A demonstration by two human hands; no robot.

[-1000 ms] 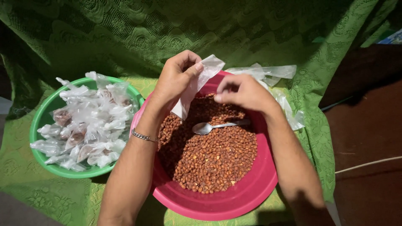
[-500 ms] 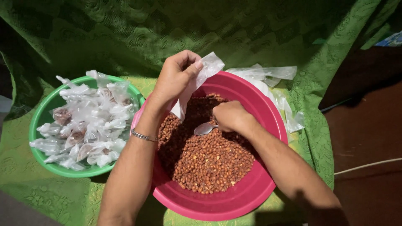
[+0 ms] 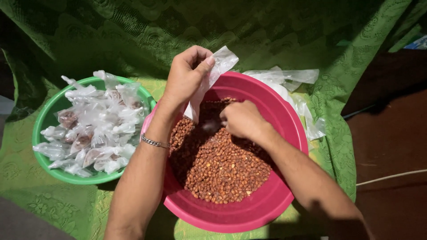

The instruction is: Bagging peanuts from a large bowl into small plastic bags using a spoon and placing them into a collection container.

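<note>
L hand (image 3: pixel 184 78) pinching thin clear bag (image 3: pixel 209 80), R hand (image 3: pixel 240 120) fisted over glossy peanuts (image 3: pixel 218 169), round pink bowl (image 3: pixel 267 209)

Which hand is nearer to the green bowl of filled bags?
Left. The left hand holds up an empty clear bag just right of the green bowl. The right hand is farther away, down in the peanuts of the pink bowl.

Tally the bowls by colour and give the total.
Pink bowl, holding the brown nuts: 1
Green bowl, holding the filled clear packets: 1
Total: 2 bowls
</note>
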